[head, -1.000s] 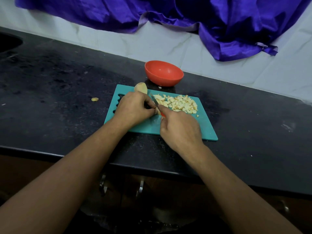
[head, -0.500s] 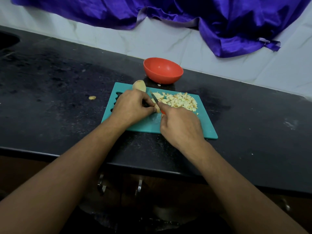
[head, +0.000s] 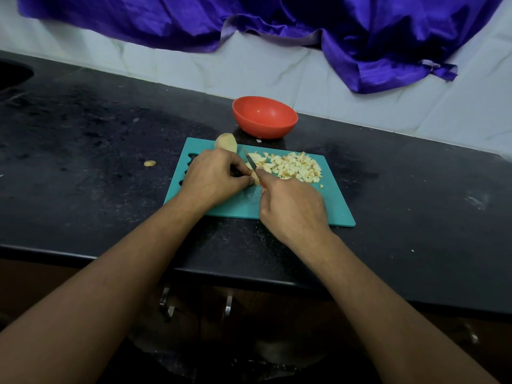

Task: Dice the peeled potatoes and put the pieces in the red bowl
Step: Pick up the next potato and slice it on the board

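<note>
Knife (head: 250, 162) stays gripped in right hand (head: 293, 209), left hand (head: 213, 178) still pinches potato piece (head: 255, 177); dicing unfinished, red bowl (head: 264, 117) empty

Purple cloth (head: 388, 37) overhangs black counter (head: 83, 167), perhaps sink (head: 11, 76).

Reaching in with both bare forearms from the bottom corners, converging toward the middle. Working with the left hand (head: 214, 180) palm down, knuckles up, fingers curled under and pinching a potato piece (head: 255, 180) at the tips. Gripping the knife (head: 250, 164) in the right hand (head: 291, 207), back of the hand up, index finger stretched forward, wrist straight. Holding the two hands nearly touching, fingertip to fingertip.
</note>
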